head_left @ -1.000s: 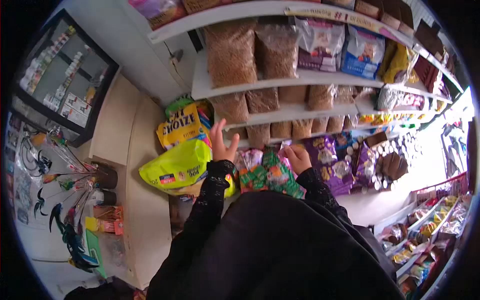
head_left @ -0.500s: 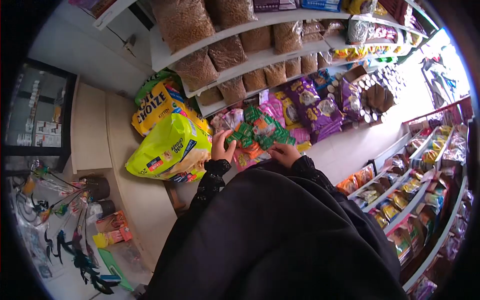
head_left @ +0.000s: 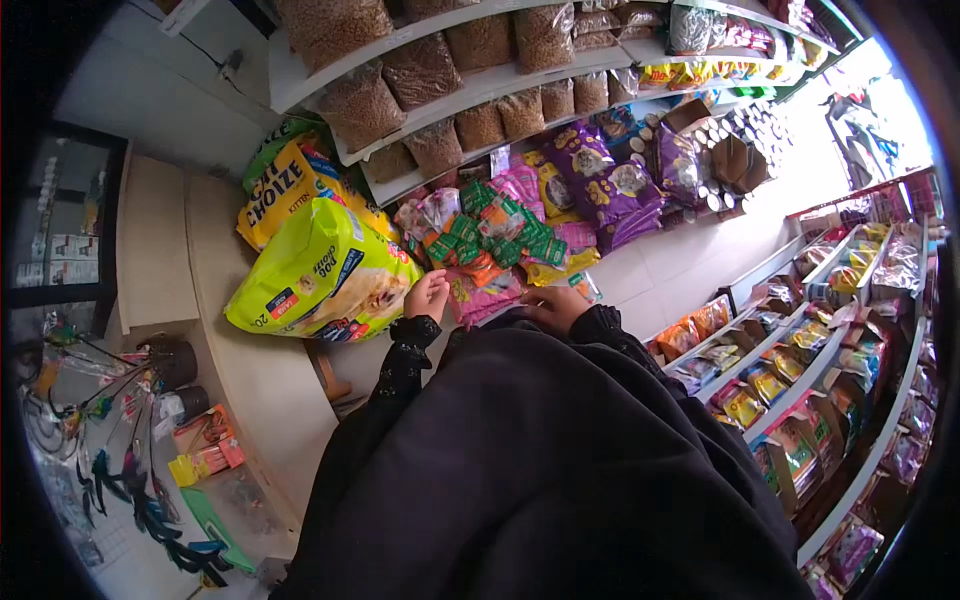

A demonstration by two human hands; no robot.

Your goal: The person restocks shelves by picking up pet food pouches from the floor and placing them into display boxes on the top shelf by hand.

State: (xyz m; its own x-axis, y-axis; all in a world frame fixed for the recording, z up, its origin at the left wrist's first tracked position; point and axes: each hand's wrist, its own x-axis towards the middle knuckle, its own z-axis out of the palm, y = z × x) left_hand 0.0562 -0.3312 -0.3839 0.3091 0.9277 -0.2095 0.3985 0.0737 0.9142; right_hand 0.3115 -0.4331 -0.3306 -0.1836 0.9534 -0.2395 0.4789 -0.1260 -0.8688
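My left hand (head_left: 428, 296) is open, its fingers loosely bent, between a lime-green dog food bag (head_left: 315, 275) and a pink bag (head_left: 484, 297). Over the right end of that pink bag, my right hand (head_left: 556, 308) has its fingers apart and pointing left, close to the dark cloth of my garment (head_left: 560, 430). I make out nothing held in either hand. Just beyond them lies a heap of small green and orange packets (head_left: 505, 232), resting on other pink bags. A yellow bag (head_left: 562, 270) lies beside the heap, above my right hand.
A yellow cat food bag (head_left: 288, 195) leans behind the lime-green one. Shelves with clear bags of brown kibble (head_left: 430, 70) rise ahead. Purple bags (head_left: 605, 180) and stacked cans (head_left: 740, 150) stand right of the heap. A packet rack (head_left: 800, 365) is at right, a wooden counter (head_left: 235, 340) at left.
Both hands have drawn back from the green and orange packets toward my body, leaving the heap and the pink bag in front more exposed. The view has shifted slightly.
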